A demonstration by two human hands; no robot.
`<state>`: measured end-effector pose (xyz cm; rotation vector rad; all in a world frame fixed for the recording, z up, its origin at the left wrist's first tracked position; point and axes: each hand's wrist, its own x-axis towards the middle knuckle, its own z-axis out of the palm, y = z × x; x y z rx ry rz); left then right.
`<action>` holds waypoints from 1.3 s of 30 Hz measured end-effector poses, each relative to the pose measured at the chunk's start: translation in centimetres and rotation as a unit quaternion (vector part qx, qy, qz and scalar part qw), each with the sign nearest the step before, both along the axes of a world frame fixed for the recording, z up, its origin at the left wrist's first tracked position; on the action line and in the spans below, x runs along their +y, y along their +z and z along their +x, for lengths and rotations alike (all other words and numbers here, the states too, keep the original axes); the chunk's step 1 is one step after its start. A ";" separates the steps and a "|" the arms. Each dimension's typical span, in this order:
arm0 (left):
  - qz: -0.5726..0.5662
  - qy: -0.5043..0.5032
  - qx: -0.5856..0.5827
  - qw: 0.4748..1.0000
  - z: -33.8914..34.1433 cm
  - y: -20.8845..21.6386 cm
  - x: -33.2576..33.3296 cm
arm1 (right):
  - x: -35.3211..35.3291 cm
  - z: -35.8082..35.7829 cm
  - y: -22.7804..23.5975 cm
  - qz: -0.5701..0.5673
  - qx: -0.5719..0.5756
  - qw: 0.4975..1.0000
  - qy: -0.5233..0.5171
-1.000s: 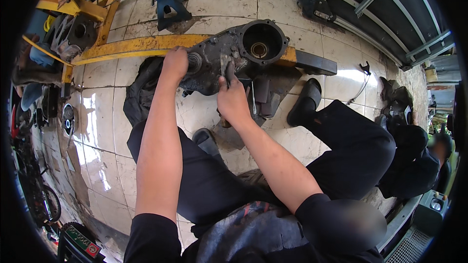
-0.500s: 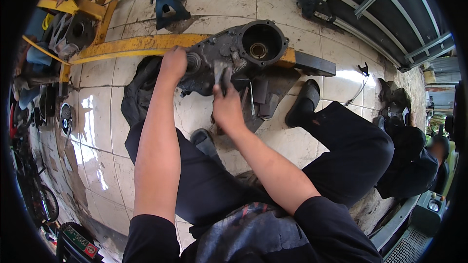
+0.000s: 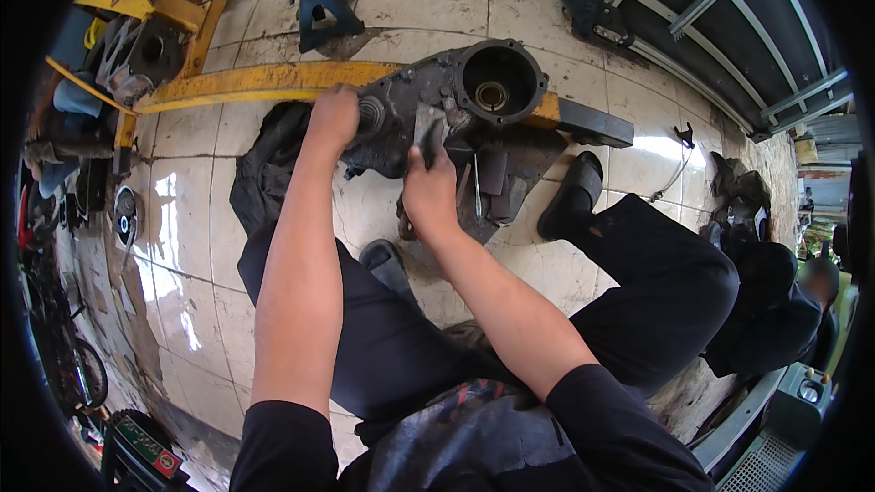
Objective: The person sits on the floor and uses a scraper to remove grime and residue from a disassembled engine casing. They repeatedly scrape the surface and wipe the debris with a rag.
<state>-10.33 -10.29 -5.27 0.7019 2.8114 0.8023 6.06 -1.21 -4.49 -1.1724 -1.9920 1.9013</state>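
A dark, greasy metal gear housing [image 3: 390, 96] lies across a yellow steel beam, its large round opening at the right with a brass-coloured ring deep inside. My left hand [image 3: 336, 116] is closed on the housing's left end, beside a ribbed round boss. In my right hand [image 3: 430, 191] is a flat grey piece [image 3: 428, 125], gripped between thumb and fingers and laid against the middle of the housing. Its exact kind is unclear. Just right of that hand, a thin metal rod [image 3: 477, 187] and a brown rectangular piece [image 3: 493, 173] rest below the housing.
The yellow beam [image 3: 246, 82] of a frame runs behind the housing and ends in a dark square tube [image 3: 594, 120]. A blue jack stand [image 3: 321, 11] stands on the tiled floor beyond. Black cloth [image 3: 264, 164] lies at left. Another person [image 3: 775, 310] sits at far right.
My right hand and the flat grey piece have slid slightly away from me over the housing. My left hand keeps its place on the housing. The whole view has shifted a little.
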 end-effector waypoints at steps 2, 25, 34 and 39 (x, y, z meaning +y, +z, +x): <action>0.044 0.046 -0.060 0.996 0.3 -0.1 -0.2 | -0.5 -0.1 1.1 -0.036 0.020 0.999 -0.018; -0.044 -0.031 0.054 0.997 0.3 0.3 0.0 | -0.2 0.6 -0.8 0.006 0.017 0.999 0.048; 0.053 0.064 -0.068 0.994 -0.4 -0.5 0.1 | -0.1 2.3 -0.2 0.053 0.021 0.998 0.032; -0.017 -0.019 0.010 1.000 -0.1 -0.3 -0.1 | 0.8 0.6 0.5 -0.063 0.004 0.998 0.006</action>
